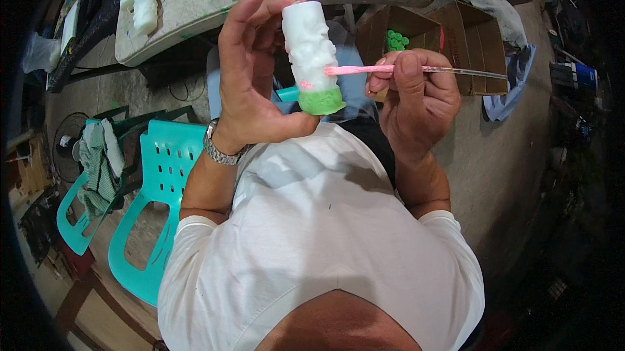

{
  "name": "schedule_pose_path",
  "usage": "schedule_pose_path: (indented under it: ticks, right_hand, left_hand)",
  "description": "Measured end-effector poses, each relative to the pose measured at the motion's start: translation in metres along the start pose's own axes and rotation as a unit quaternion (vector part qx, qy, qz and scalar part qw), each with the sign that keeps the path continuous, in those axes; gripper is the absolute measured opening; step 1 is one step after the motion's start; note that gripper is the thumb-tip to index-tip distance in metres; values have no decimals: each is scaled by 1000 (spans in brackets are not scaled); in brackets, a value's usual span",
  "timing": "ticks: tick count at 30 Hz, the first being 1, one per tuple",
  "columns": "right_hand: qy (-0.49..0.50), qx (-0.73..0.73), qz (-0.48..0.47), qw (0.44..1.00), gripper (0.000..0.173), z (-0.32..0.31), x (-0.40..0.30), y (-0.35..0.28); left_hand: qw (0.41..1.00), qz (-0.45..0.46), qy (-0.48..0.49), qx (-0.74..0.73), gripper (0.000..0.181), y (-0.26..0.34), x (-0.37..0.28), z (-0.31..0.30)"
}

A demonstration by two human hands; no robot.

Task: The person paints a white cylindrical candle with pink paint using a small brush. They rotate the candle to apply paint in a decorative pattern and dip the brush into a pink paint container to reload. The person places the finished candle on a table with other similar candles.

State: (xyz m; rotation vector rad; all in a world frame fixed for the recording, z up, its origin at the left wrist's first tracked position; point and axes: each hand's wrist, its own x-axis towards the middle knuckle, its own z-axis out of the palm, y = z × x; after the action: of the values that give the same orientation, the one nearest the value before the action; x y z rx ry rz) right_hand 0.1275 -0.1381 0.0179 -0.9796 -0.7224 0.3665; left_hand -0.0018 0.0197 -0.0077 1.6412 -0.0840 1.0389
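Note:
Between the thumb and fingers of my left hand [254,77], a white pillar candle [308,43] with raised relief is gripped by its two ends. Its lower end has a green band, with a small pink patch just above it. My right hand [420,92] pinches a thin brush [361,69] with a clear handle and a pink-coated front part. The brush tip touches the candle's right side, a little above the green band, where the surface is pink.
A paint-marked table [205,14] lies ahead, with several white candles [145,9] at its left. Cardboard boxes [471,48] stand on the floor at the right, one holding green pieces [396,40]. Teal plastic chairs [168,156] and a fan [68,141] are at the left.

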Motion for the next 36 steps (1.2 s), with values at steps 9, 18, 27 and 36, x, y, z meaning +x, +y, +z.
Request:
schedule_pose_path:
  ticks: [9,18,27,36]
  right_hand:
    - [-10,-5,-18,1000,12,-1,1,-1]
    - [8,8,-12,1000,12,7,2,-3]
    - [-20,-33,-55,998,11,1,5,0]
    - [-21,-53,-72,996,10,2,5,2]
  left_hand:
    - [1000,0,0,-12,123,0,0,2]
    - [1000,3,-8,-5,123,0,0,1]
    - [1000,11,-13,5,124,-2,0,-1]
    - [999,-3,-2,-35,127,-7,-3,1]
